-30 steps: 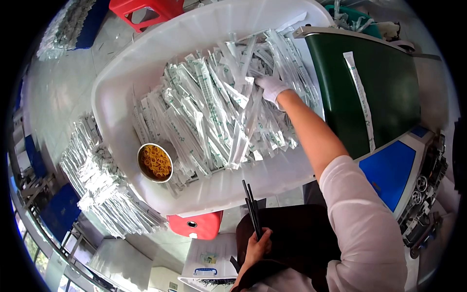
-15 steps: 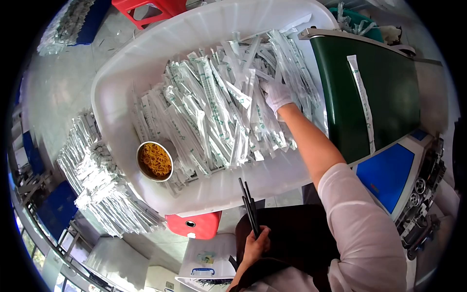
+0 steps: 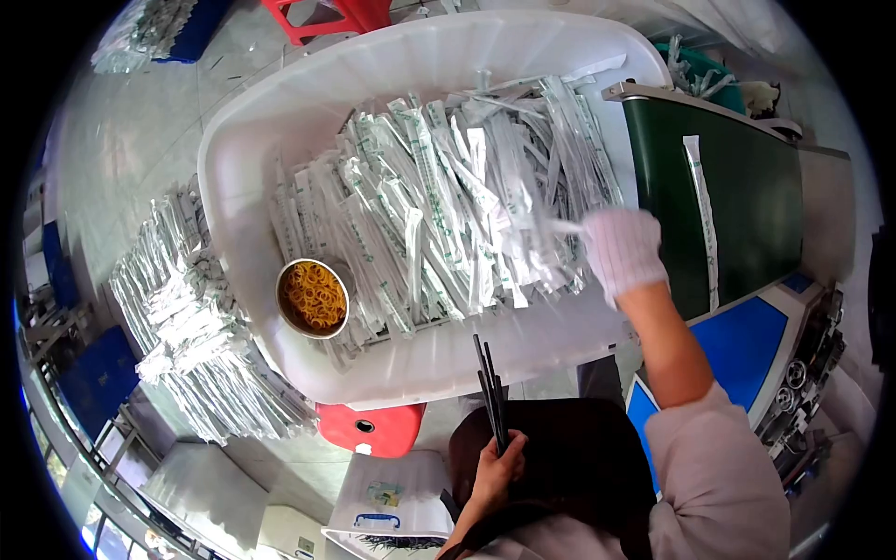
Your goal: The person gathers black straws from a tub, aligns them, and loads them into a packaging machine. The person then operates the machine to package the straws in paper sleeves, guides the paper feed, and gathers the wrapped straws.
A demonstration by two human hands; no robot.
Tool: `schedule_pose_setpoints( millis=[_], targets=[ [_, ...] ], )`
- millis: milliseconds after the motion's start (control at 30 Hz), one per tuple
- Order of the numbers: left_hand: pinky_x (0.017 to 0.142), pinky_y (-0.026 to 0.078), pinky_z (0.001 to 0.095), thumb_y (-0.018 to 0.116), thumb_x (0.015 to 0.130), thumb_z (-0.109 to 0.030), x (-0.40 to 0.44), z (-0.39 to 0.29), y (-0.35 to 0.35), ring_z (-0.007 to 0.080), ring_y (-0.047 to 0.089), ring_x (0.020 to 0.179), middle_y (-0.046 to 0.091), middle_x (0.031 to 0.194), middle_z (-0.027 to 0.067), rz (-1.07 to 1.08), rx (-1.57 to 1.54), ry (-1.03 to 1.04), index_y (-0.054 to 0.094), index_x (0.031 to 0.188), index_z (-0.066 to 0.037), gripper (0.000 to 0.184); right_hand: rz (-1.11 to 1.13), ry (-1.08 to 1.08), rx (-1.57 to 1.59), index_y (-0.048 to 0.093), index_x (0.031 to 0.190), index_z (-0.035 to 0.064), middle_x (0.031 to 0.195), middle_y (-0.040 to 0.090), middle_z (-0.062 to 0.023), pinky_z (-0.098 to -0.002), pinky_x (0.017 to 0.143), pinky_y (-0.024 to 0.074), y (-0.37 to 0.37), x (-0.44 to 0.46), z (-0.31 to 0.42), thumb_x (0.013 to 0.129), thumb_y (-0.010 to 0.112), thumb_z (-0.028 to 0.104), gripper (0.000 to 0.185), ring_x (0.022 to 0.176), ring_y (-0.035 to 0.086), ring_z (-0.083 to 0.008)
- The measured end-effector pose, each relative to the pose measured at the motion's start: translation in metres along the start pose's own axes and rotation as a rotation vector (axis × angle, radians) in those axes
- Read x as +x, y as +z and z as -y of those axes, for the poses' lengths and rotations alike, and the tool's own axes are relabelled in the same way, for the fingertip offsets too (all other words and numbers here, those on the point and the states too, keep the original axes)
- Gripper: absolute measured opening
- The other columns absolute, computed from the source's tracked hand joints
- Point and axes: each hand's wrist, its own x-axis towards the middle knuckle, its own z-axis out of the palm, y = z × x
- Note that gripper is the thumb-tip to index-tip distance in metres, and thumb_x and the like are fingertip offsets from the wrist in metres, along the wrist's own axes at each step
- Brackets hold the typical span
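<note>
The left hand is bare and sits low, over the dark cloth on the person's lap. Its fingers are closed around several thin black sticks, with no gap between grip and bundle. The sticks point upward and fan apart slightly at the top ends.

The right hand wears a white glove (the glove stops at the wrist, leaving the forearm bare). It is located above the right part of the tub, near the edge of the green belt. Motion blur covers the fingertips; how far the fingers are open, and whether they have hold of a packet, cannot be told.

The loose packets lie in a heap in the tub, mostly lengthwise and overlapping, printed with green marks. The right hand's blurred fingertips are nearest to the right side of this heap. One single packet lies flat on the belt, to the right of the glove.

A round cup stands in the tub's near left corner and contains yellow rings. Outside the tub, to the left, is a stack of packets. A red stool shows below the near edge, with a white box beside it.
</note>
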Motion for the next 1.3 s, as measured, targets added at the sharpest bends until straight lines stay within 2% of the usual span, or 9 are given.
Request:
schedule_pose_setpoints(
  millis=[267, 333, 467, 533, 600, 733, 833, 1033, 1300],
  targets=[
    [0.038, 0.025, 0.0198, 0.056, 0.083, -0.016, -0.001, -0.007, -0.003, 0.0049, 0.033, 0.041, 0.038, 0.052, -0.0043, 0.036, -0.085, 0.005, 0.051, 0.088, -0.006, 0.012, -0.637, 0.235, 0.232, 0.058, 0.066, 0.0083, 0.055, 0.051, -0.0073, -0.0377, 0.051, 0.0420, -0.045, -0.107, -0.046, 0.069, 0.059, 0.014, 0.006, 0.052, 0.052, -0.0260],
    [0.038, 0.025, 0.0199, 0.056, 0.083, -0.016, 0.001, -0.008, -0.004, 0.0050, 0.033, 0.041, 0.037, 0.052, -0.0042, 0.041, -0.115, -0.003, 0.051, 0.089, -0.007, 0.012, -0.773, 0.075, 0.162, 0.058, 0.072, 0.0093, 0.058, 0.053, -0.0084, -0.0369, 0.051, 0.0423, -0.017, -0.089, -0.039, 0.071, 0.058, 0.014, 0.005, 0.052, 0.052, -0.0261],
    [0.036, 0.025, 0.0201, 0.056, 0.083, -0.016, -0.003, -0.014, 0.004, 0.0053, 0.033, 0.040, 0.038, 0.052, -0.0039, 0.019, 0.000, 0.035, 0.051, 0.089, -0.007, 0.012, -0.128, 0.093, 0.244, 0.056, 0.093, 0.0078, 0.076, 0.059, -0.0109, -0.0380, 0.060, 0.0459, 0.075, -0.044, 0.000, 0.075, 0.057, 0.025, 0.025, 0.067, 0.057, -0.0273],
    [0.036, 0.025, 0.0202, 0.056, 0.083, -0.016, -0.001, -0.012, 0.000, 0.0051, 0.034, 0.039, 0.039, 0.052, -0.0037, 0.004, 0.002, 0.026, 0.051, 0.089, -0.007, 0.013, -0.472, 0.022, 0.292, 0.052, 0.105, 0.0031, 0.090, 0.058, -0.0153, -0.0384, 0.071, 0.0452, 0.075, -0.022, 0.022, 0.077, 0.057, 0.033, 0.041, 0.082, 0.057, -0.0294],
    [0.036, 0.024, 0.0200, 0.056, 0.083, -0.017, -0.001, -0.013, -0.003, 0.0050, 0.034, 0.039, 0.038, 0.051, -0.0039, -0.017, 0.012, 0.014, 0.051, 0.090, -0.007, 0.013, -0.457, -0.085, 0.717, 0.039, 0.121, 0.0000, 0.115, 0.047, -0.0226, -0.0405, 0.090, 0.0363, 0.036, 0.006, 0.045, 0.078, 0.052, 0.046, 0.064, 0.108, 0.045, -0.0327],
    [0.037, 0.024, 0.0194, 0.055, 0.084, -0.018, 0.008, -0.007, -0.011, 0.0050, 0.034, 0.039, 0.038, 0.052, -0.0043, 0.003, -0.062, 0.005, 0.051, 0.089, -0.006, 0.013, -0.460, 0.100, 0.316, 0.008, 0.135, 0.0064, 0.138, 0.011, -0.0228, -0.0497, 0.102, 0.0143, 0.040, 0.100, 0.101, 0.065, 0.041, 0.075, 0.104, 0.128, 0.012, -0.0381],
    [0.037, 0.025, 0.0193, 0.057, 0.083, -0.018, 0.011, -0.006, -0.007, 0.0050, 0.035, 0.040, 0.038, 0.051, -0.0041, -0.050, -0.052, 0.026, 0.052, 0.088, -0.006, 0.014, 0.066, 0.212, 0.427, 0.002, 0.136, 0.0065, 0.139, 0.005, -0.0219, -0.0553, 0.100, 0.0060, 0.068, 0.121, 0.100, 0.061, 0.033, 0.081, 0.110, 0.128, 0.003, -0.0395],
    [0.037, 0.024, 0.0207, 0.055, 0.083, -0.015, 0.020, -0.013, 0.002, 0.0060, 0.032, 0.039, 0.035, 0.050, -0.0035, -0.158, 0.033, 0.066, 0.050, 0.085, -0.005, 0.011, -0.317, 0.201, 0.364, 0.012, 0.135, 0.0070, 0.136, 0.015, -0.0246, -0.0561, 0.097, 0.0157, 0.130, 0.080, 0.104, 0.057, 0.040, 0.081, 0.111, 0.125, 0.015, -0.0418],
    [0.037, 0.023, 0.0214, 0.049, 0.087, -0.023, 0.011, -0.024, 0.017, 0.0059, 0.030, 0.040, 0.031, 0.050, -0.0043, -0.109, 0.059, 0.152, 0.049, 0.084, -0.005, 0.019, -0.048, 0.253, 0.202, 0.003, 0.137, 0.0111, 0.140, 0.010, -0.0184, -0.0539, 0.096, 0.0182, 0.107, 0.079, 0.099, 0.065, 0.022, 0.080, 0.102, 0.128, 0.010, -0.0353]
  ],
)
